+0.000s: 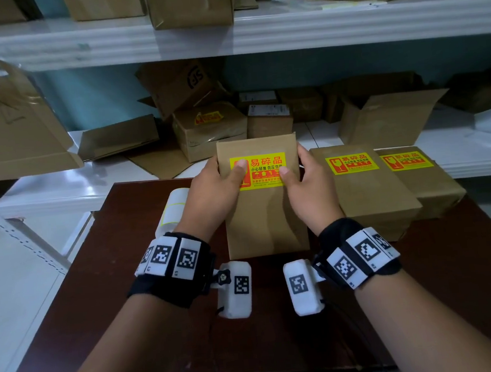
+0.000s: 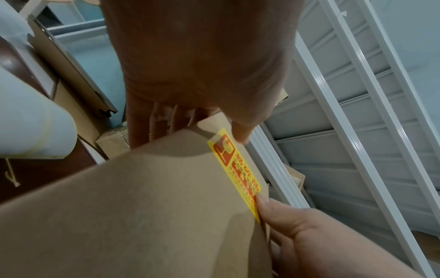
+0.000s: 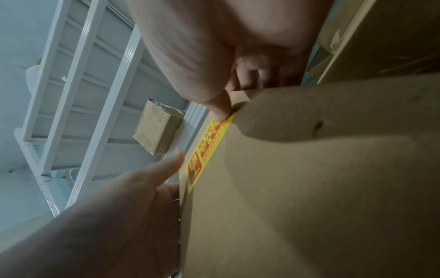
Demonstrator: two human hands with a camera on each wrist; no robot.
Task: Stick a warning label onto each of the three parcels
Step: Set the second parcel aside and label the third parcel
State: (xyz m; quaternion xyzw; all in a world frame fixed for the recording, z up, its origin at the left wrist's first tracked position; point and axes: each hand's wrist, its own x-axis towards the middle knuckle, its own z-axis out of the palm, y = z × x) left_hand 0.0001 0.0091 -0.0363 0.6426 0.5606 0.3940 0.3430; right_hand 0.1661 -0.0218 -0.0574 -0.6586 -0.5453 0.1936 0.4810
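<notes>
A flat brown parcel is held tilted above the dark table, a yellow warning label on its upper face. My left hand grips its left edge, thumb pressing the label's left end, fingers behind. My right hand grips the right edge, thumb on the label's right end. The wrist views show the same label edge-on under each thumb. Two more brown parcels lie to the right, each with a yellow label.
A white label roll lies on the dark table left of my left hand. White metal shelving behind holds several cardboard boxes, one with a yellow sticker. An open box stands at the back right.
</notes>
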